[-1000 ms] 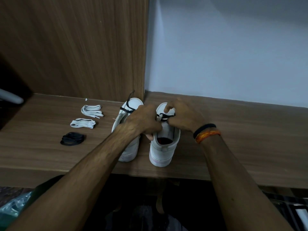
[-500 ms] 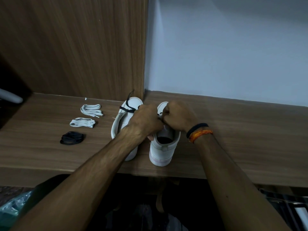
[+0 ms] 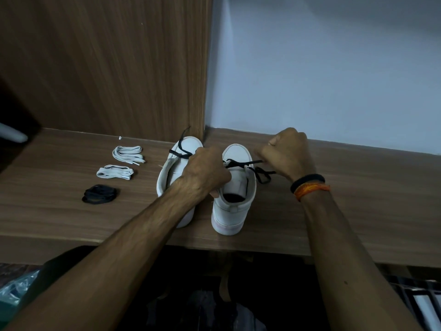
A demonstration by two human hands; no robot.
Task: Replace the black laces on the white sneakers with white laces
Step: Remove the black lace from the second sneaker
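Here our left hand (image 3: 205, 170) grips the right sneaker (image 3: 235, 187) on the worktop (image 3: 358, 199), its opening bare, while our right hand (image 3: 286, 154) pinches its black lace (image 3: 243, 163).

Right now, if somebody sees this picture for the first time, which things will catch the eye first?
First, the two hands over the pair of white sneakers at the middle of the wooden shelf: the right hand pulls a black lace sideways out of the right sneaker, and the left hand steadies that shoe. Left of the left sneaker lie two bundles of white laces and a black bundle.
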